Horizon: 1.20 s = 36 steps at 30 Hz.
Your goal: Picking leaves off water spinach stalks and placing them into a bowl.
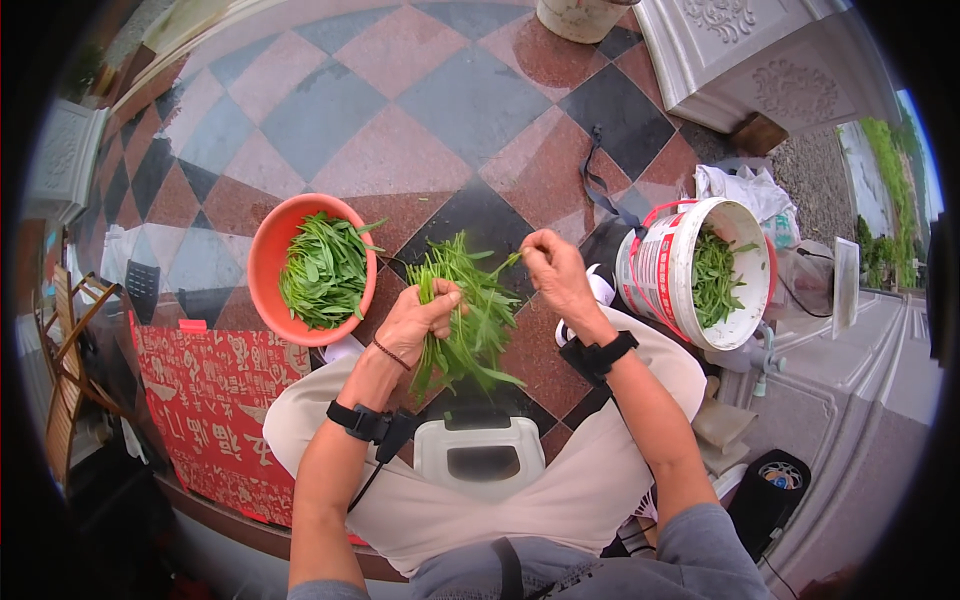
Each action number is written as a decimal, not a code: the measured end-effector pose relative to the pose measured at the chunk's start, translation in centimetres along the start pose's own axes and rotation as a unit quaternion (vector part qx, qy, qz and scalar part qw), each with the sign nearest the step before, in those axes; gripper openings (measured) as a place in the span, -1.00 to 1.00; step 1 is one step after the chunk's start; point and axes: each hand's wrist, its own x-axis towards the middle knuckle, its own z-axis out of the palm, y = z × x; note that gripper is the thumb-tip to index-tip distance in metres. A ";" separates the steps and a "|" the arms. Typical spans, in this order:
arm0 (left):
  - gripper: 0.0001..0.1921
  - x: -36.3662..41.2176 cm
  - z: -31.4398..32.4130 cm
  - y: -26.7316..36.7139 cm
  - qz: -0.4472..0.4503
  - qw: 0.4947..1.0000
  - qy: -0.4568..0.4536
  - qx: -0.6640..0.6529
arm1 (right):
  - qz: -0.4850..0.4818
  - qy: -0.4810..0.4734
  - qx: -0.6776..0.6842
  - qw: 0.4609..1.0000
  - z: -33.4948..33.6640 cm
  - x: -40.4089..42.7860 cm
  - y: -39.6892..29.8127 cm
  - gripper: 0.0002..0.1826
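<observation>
My left hand (pixel 424 319) is closed around a bunch of long-stemmed leafy greens (pixel 480 322), held above the floor between my knees. My right hand (pixel 559 270) pinches a small yellowish-green leaf (pixel 513 259) between thumb and forefinger, at the right edge of the bunch. To the left stands an orange plastic basin (pixel 262 274) with a heap of similar greens (pixel 322 270) in it. A white plastic bucket (pixel 746 330) with a red handle is at the right, its mouth tilted into view. Leaves and green scraps (pixel 714 277) lie inside the bucket.
A pale plastic stool (pixel 480 427) shows between my legs. A red mat (pixel 217 405) with printed characters lies at the left, near a wooden folding chair (pixel 71 375). A dark strap (pixel 592 176) runs beside the bucket. Checkered tiles (pixel 360 142) cover the floor. Another bucket (pixel 577 19) stands farther off.
</observation>
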 end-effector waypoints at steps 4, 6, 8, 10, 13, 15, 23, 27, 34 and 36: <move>-0.92 -0.3 -0.7 0.2 0.007 0.999 -0.024 -0.047 | -0.100 0.201 -0.107 0.969 -6.0 -0.7 -1.8 -0.91; -0.91 -0.7 -0.8 0.4 0.030 0.999 -0.029 -0.027 | -0.138 0.277 -0.165 0.936 -11.0 -1.9 -3.4 -0.92; -0.89 -1.5 -0.8 0.7 0.054 0.997 -0.045 0.011 | -0.176 0.351 -0.256 0.883 -16.3 -2.7 -3.7 -0.91; -0.89 -1.9 -0.7 0.7 0.056 0.998 -0.040 -0.007 | -0.179 0.377 -0.357 0.836 -22.3 -3.1 -2.2 -0.86; -0.89 -1.3 -0.5 0.4 0.068 0.996 -0.051 -0.029 | -0.087 0.326 -0.535 0.775 -29.3 -5.0 1.2 -0.65; -0.89 -1.6 -0.8 0.2 0.074 0.996 -0.022 -0.051 | 0.022 0.255 -0.595 0.762 -28.9 -6.6 1.1 -0.43; -0.93 -1.5 -2.7 0.0 0.167 0.975 0.125 -0.077 | 0.043 -0.039 0.150 0.987 -11.1 -5.7 -14.5 -0.63; -0.92 -1.6 -4.0 -0.1 0.184 0.965 0.179 -0.059 | 0.044 -0.099 0.327 0.939 -5.7 -5.2 -18.6 -0.63; -0.92 -2.8 -5.9 0.2 0.200 0.955 0.209 -0.061 | 0.111 -0.051 0.338 0.933 1.0 1.6 -6.4 -0.74; -0.92 -2.7 -6.1 0.1 0.194 0.953 0.223 -0.069 | 0.187 -0.021 0.206 0.960 2.5 3.4 3.2 -0.75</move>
